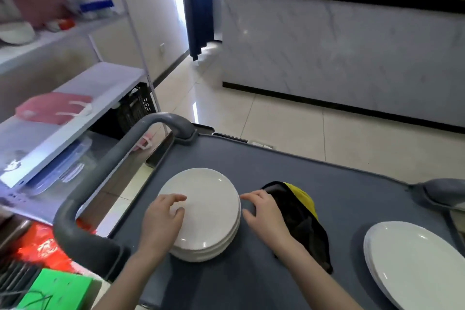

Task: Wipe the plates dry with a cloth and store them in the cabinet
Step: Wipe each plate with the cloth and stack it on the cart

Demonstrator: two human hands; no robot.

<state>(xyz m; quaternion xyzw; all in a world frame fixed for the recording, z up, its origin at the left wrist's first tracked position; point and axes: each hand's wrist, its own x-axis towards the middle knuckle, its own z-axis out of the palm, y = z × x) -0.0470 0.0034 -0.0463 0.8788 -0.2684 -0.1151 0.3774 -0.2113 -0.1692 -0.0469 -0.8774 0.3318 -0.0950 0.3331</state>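
A stack of white plates sits on the grey cart top, left of middle. My left hand rests on the top plate's near-left part, fingers loosely spread. My right hand hovers just right of the stack's rim, fingers relaxed and curved, holding nothing. A dark cloth with a yellow side lies crumpled on the cart right behind my right hand. A second stack of white plates lies at the cart's near right corner.
The cart's grey handle arches along its left side. A white shelf unit with pink bags and plastic lids stands to the left. A marble-fronted counter stands across the tiled floor. Red and green items lie at bottom left.
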